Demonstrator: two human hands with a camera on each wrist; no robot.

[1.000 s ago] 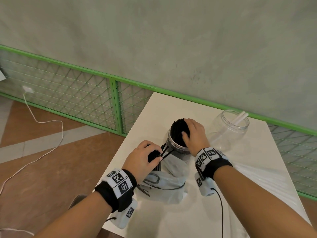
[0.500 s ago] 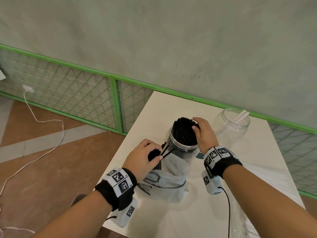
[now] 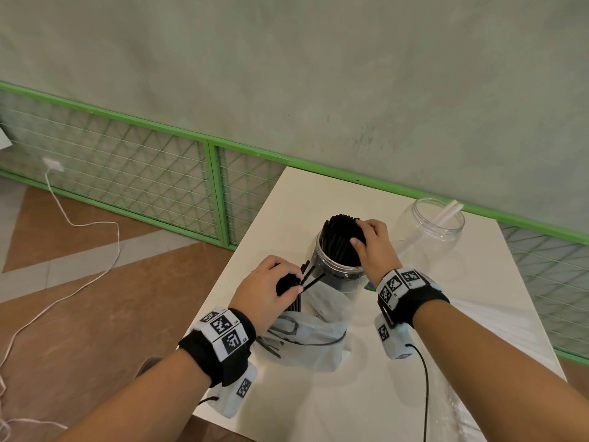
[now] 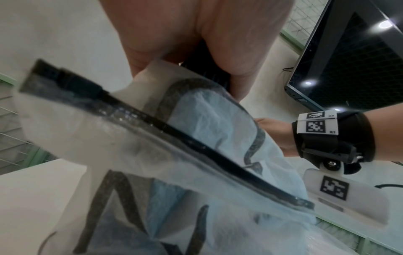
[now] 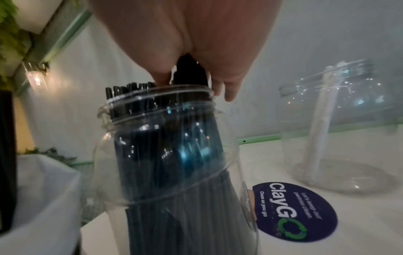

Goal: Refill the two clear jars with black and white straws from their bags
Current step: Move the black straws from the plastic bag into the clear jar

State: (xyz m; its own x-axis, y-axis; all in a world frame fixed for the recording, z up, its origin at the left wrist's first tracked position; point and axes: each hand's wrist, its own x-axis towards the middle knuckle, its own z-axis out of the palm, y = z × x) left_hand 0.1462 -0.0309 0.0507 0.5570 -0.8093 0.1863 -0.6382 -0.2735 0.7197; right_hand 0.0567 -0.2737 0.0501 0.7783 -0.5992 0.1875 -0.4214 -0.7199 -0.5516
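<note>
A clear jar (image 3: 338, 272) packed with black straws (image 3: 339, 237) stands mid-table. My right hand (image 3: 358, 232) grips the right side of that bundle at its tops; in the right wrist view my right hand (image 5: 189, 81) pinches the straw tops above the jar (image 5: 165, 172). My left hand (image 3: 288, 283) grips a second bunch of black straws (image 3: 310, 277) sticking out of a white bag (image 3: 314, 336). The left wrist view shows the bag (image 4: 152, 155) crumpled under my palm. A second clear jar (image 3: 436, 232) at the back right holds two white straws (image 3: 450, 211).
A white table (image 3: 318, 199) stands against a green mesh fence (image 3: 213, 186) and a grey wall. A round blue sticker (image 5: 292, 212) lies between the jars. A white cable (image 3: 79, 250) trails over the floor to the left. The table's left edge is close to my left wrist.
My right hand slid from on top of the black straws in the jar to their right side, uncovering the tops. My left hand kept its hold beside the jar.
</note>
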